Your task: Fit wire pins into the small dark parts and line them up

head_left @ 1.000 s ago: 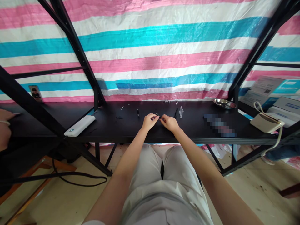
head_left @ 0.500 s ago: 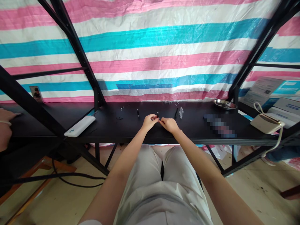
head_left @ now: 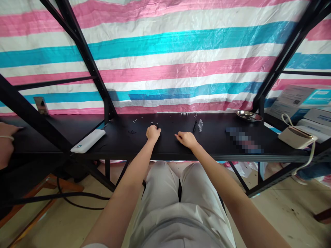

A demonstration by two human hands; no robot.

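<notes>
My left hand [head_left: 153, 133] is closed on a small black cylinder [head_left: 157, 125] with a pale tip, held upright at the black tabletop [head_left: 168, 147]. Just left of it a similar small dark piece [head_left: 152, 123] shows above the knuckles, its lower part hidden by the hand. My right hand [head_left: 187, 138] rests on the tabletop to the right with its fingers curled in. Whether anything is inside them is hidden. Beyond that hand lie a group of small black parts [head_left: 195, 125] and a group of clear parts [head_left: 200, 125].
Tiny white pieces [head_left: 185, 113] line the back edge, and thin black bits [head_left: 132, 132] lie at left. Around them are a white oblong case [head_left: 88, 141], a metal dish [head_left: 249, 116], a blurred flat item [head_left: 243, 140] and a cream pouch [head_left: 297, 136]. Another person's hand [head_left: 7, 137] is at far left.
My left hand has moved away from my right hand to the left, carrying the small black cylinder beside the similar piece. My right hand has stayed nearly in place.
</notes>
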